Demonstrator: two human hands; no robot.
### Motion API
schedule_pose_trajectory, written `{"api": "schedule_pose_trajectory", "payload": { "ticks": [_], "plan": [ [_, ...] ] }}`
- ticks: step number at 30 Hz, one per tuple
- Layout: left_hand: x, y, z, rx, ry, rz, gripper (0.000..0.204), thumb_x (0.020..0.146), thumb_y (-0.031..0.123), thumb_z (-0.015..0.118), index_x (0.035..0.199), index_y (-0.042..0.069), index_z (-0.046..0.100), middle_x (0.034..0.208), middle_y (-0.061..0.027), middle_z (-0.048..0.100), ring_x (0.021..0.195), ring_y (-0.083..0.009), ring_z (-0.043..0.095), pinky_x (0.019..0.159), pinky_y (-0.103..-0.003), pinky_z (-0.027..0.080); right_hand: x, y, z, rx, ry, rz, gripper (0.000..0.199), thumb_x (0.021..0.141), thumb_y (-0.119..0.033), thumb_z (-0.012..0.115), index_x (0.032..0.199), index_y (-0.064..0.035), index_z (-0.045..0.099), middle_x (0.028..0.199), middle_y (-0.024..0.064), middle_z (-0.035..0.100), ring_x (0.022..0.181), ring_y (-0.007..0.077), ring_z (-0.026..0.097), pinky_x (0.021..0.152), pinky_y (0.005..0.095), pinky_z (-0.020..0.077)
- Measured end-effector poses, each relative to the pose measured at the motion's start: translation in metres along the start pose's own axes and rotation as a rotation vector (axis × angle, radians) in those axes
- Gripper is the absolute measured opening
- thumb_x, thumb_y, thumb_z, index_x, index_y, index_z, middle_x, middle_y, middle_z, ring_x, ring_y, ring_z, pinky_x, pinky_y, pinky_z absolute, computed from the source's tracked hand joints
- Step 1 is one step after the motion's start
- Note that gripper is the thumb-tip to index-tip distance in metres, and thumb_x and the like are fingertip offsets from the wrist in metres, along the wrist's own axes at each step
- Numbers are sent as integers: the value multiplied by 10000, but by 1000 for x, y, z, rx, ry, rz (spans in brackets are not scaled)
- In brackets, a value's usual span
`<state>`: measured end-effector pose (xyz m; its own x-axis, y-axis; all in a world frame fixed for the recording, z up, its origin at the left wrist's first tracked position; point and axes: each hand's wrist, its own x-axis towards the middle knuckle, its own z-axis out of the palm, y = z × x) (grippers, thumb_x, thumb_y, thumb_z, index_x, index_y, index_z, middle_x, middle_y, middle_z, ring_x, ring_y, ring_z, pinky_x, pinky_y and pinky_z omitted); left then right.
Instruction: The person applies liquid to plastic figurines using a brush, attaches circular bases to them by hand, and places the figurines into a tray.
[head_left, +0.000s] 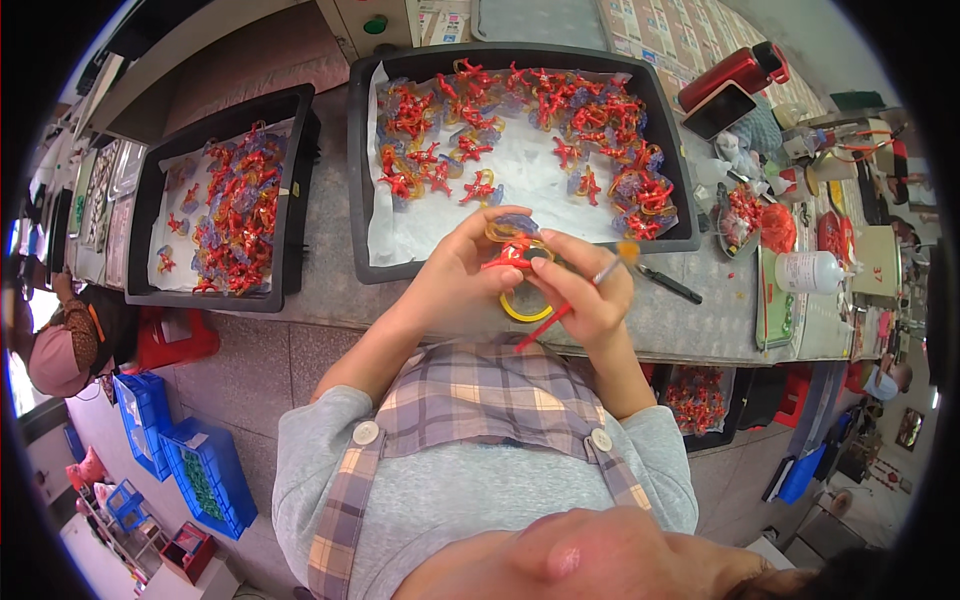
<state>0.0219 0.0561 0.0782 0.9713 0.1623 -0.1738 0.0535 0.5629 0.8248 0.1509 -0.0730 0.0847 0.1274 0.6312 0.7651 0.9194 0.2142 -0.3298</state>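
Note:
Near the table's front edge, my left hand (462,262) grips a small red toy figure (514,252) with see-through purple and yellow parts. My right hand (592,290) holds a slim paintbrush (552,322) with a red handle, its orange-yellow tip pointing up and away from the figure. The right fingertips also reach the figure's side. Just beyond my hands lies a large black tray (410,272) with a white liner, holding many similar figures in clusters. A yellow ring (522,308), like a tape roll, shows below my hands at the table edge.
A second black tray (298,200) of figures stands at the left. Right of my hands lies a black pen-like tool (670,285). Farther right are a white squeeze bottle (808,272), a red flask (728,78) and a phone-like screen (718,110). Blue crates (208,475) sit on the floor.

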Motion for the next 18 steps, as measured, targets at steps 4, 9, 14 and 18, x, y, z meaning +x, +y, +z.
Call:
{"api": "schedule_pose_trajectory", "payload": {
  "ticks": [4,9,14,18],
  "plan": [
    [0,-2,5,162,105,239,683,744,246,731,1273,44,349,1150,-135,515,1050,-172,524,876,-293,444,-17,1,-5,578,169,488,422,839,-441,531,897,-39,648,903,127,637,791,199,630,685,306,491],
    [0,-7,2,320,120,241,680,739,160,734,1274,22,338,1180,-133,498,1067,-172,512,912,-308,429,3,0,-24,466,108,388,524,899,-465,423,735,-27,658,666,70,558,615,162,523,531,313,403],
    [3,-10,3,578,233,157,645,726,76,728,1260,10,372,1133,-116,526,1016,-153,530,893,-273,445,16,-9,-6,260,-42,219,126,755,-118,634,664,-32,623,624,83,541,562,221,523,501,301,395],
    [5,-22,4,548,347,360,559,660,124,781,1147,56,514,963,-80,601,813,-128,608,696,-261,517,15,-6,-8,252,-1,392,131,755,-114,634,659,-27,611,571,67,535,517,228,523,486,310,399]
  ]
}}
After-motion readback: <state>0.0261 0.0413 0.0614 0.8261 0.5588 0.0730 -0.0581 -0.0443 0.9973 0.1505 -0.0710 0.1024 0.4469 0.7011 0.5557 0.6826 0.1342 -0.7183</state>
